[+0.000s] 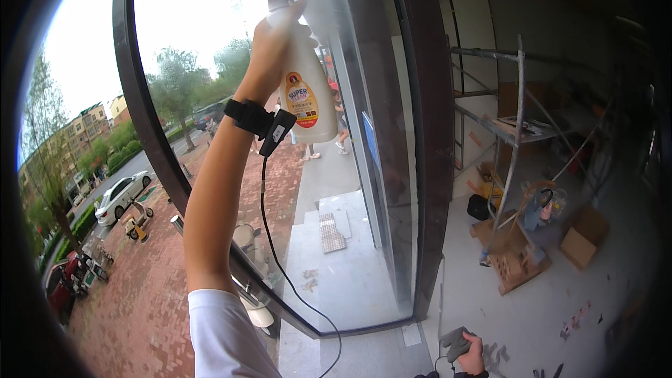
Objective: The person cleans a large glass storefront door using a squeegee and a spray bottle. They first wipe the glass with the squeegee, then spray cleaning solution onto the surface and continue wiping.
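Note:
My left hand (275, 44) is raised against the bright glass, wrapped around the neck of a white spray bottle (320, 100) with a grey-beige trigger head. The bottle is nearly upright and its orange label bears writing. A black strap with a small device and cable (264, 189) is on the left wrist. Behind the bottle is a glass pane (210, 63) in a dark frame, with a misty whitish patch near the upper right of the bottle. Low at the right, my right hand (472, 355) holds a bunched grey cloth (457, 342), away from the glass.
A dark door frame post (433, 168) stands right of the pane. Metal scaffolding (517, 89), opened cardboard boxes (517, 268) and debris lie on the indoor floor. Outside are red brick paving (147, 294), a white car (123, 194), parked scooters and people seen through the glass.

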Tool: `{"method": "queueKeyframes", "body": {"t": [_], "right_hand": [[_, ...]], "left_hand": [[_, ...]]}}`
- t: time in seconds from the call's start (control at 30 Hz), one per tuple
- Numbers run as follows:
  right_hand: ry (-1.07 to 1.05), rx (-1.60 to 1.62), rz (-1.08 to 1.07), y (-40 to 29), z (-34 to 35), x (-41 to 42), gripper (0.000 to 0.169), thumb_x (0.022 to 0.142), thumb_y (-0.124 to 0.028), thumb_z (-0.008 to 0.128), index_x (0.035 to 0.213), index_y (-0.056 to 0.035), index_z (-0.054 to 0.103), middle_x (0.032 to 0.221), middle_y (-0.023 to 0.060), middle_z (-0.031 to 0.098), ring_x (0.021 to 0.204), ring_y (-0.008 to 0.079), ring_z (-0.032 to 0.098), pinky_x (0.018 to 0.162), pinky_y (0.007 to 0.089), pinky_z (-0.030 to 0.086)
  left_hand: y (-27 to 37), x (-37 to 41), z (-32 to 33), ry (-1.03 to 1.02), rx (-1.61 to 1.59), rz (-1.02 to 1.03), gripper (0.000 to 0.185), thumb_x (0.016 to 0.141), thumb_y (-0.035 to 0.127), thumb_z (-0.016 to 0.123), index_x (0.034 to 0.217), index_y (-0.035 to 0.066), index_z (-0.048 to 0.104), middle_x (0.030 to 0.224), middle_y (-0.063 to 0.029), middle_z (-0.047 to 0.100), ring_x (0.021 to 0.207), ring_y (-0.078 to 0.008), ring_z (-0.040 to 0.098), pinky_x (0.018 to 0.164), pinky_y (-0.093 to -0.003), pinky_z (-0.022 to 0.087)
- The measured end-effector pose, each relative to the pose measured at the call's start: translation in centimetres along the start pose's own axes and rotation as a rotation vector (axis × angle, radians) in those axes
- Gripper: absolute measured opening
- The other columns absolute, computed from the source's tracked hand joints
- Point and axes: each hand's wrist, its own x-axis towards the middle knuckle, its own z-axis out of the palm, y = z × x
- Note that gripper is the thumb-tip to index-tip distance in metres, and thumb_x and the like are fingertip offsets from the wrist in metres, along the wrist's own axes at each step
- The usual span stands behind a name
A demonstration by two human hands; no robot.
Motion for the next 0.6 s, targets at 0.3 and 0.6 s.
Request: {"method": "queueKeyframes", "body": {"t": [0.3,0.6], "right_hand": [[0.128,0.110,-0.180,-0.1,-1.0,-0.6,0.042,0.097,-0.030,0.043,0.090,0.0060,0.064,0.084,0.0210,0.069,0.080,0.0257,0.064,0.076,0.0310,0.048],[0.195,0.107,-0.057,-0.2,0.3,-0.6,0.039,0.096,-0.028,0.046,0.084,0.0034,0.065,0.081,0.0194,0.069,0.077,0.0266,0.064,0.076,0.0327,0.050]], "left_hand": [[-3.6,-11.1,3.6,-0.191,-0.028,-0.268,0.030,0.099,0.033,0.068,0.105,0.006,0.056,0.072,-0.0038,0.064,0.059,-0.0153,0.068,0.054,-0.0294,0.055],[-7.6,-14.5,5.1,-0.099,-0.083,-0.354,0.034,0.099,0.033,0.069,0.114,0.005,0.059,0.069,-0.0033,0.062,0.059,-0.0152,0.067,0.055,-0.0285,0.052]]}}
